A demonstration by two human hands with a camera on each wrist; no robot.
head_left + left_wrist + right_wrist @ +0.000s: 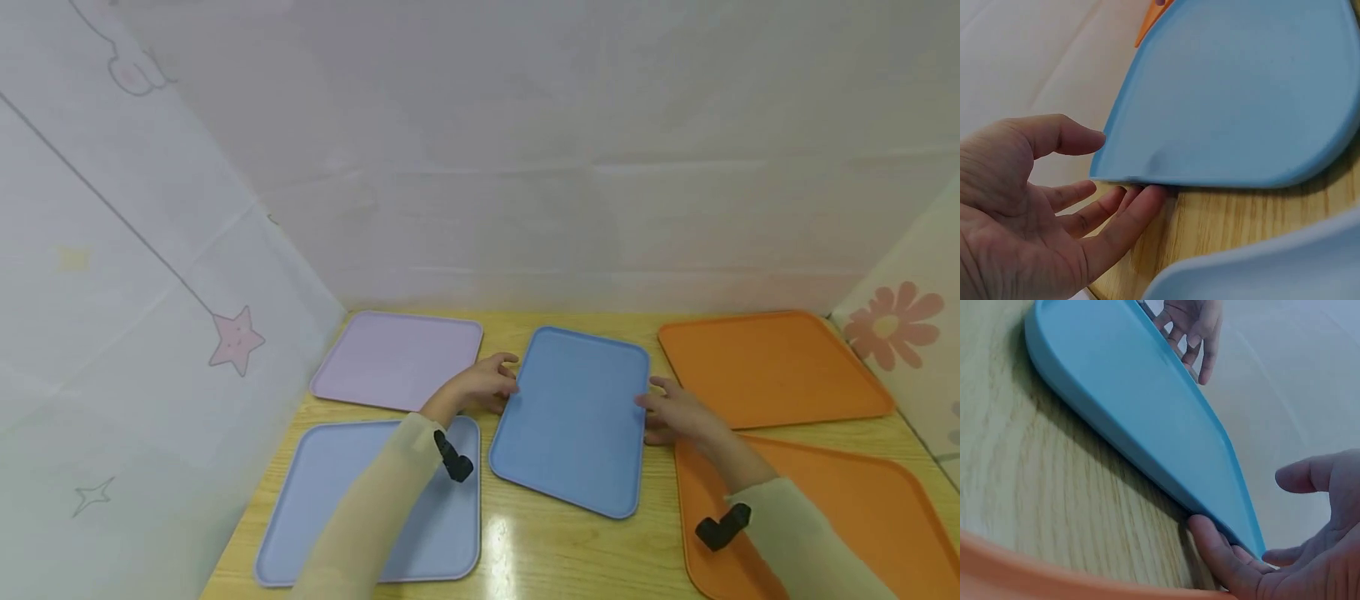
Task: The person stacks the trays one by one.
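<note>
A blue rectangular tray (573,417) lies at a slant in the middle, between the two hands. My left hand (486,385) is at its left edge, and in the left wrist view the fingertips (1155,194) meet the underside of the rim while the thumb stays apart above. At the right edge is my right hand (678,414). The right wrist view shows its fingertips (1205,530) against the lower side of the rim, with the thumb raised away from the tray. Neither hand's fingers curl round the tray.
On the wooden table (555,550), a lilac tray (405,354) lies back left and a pale blue tray (322,492) front left, under my left forearm. Two orange trays (772,367) lie on the right, the front one under my right forearm. White printed sheets hang behind and at the sides.
</note>
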